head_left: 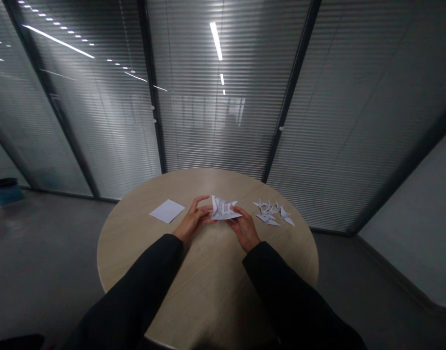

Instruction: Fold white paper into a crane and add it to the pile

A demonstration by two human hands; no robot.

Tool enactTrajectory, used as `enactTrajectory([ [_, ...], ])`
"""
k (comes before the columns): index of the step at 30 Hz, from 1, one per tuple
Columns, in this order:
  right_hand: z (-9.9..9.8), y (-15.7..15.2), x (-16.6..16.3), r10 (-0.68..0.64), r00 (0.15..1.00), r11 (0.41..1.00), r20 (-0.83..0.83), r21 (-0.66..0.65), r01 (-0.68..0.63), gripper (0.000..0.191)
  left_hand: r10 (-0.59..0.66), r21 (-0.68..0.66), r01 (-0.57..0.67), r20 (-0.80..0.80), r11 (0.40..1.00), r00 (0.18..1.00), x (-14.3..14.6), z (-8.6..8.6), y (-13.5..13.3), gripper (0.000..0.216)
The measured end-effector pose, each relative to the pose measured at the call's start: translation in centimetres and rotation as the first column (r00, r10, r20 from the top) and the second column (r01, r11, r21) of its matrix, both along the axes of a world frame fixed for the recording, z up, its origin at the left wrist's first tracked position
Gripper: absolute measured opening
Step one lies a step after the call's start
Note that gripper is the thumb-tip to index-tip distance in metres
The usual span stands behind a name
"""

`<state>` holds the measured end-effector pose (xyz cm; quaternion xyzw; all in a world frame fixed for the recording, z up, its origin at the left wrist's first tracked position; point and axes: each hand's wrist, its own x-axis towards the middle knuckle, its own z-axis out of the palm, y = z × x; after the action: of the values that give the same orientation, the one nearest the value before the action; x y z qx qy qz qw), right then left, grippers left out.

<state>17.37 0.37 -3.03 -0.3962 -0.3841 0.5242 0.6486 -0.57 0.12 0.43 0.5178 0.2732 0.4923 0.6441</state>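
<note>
Left hand point(191, 219), right hand point(244, 228), fingers gripping folded paper point(223, 209), round table point(208, 291), far edge near, loose sheet point(167, 211) left, paper cranes point(271, 211) right

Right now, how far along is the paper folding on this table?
Done: a small heap of folded paper cranes lies on the right of the round wooden table. In hand: a partly folded sheet, with print on it, is held between the left hand and the right hand, and isn't yet crane-shaped. Left: one flat, unfolded white paper sheet lies on the table's left side.
</note>
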Motion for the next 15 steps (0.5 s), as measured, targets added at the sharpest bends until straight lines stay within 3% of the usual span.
enactTrajectory([
  [3,0.1,0.0,-0.1,-0.016,0.999,1.0,-0.028,0.015,0.017,0.029,0.005,0.172,0.009,-0.076,0.985,0.997,0.1,-0.2,0.0,0.058],
  [7,0.2,-0.2,-0.5,-0.013,0.999,0.999,-0.045,0.045,0.015,0.03,0.098,0.305,-0.021,-0.239,0.952,0.966,0.3,-0.6,0.0,0.036],
  [15,0.9,-0.9,-1.2,-0.042,0.999,0.989,0.022,0.14,0.039,0.033,0.284,0.291,-0.207,-0.254,0.934,0.924,0.3,-1.0,0.7,0.02],
])
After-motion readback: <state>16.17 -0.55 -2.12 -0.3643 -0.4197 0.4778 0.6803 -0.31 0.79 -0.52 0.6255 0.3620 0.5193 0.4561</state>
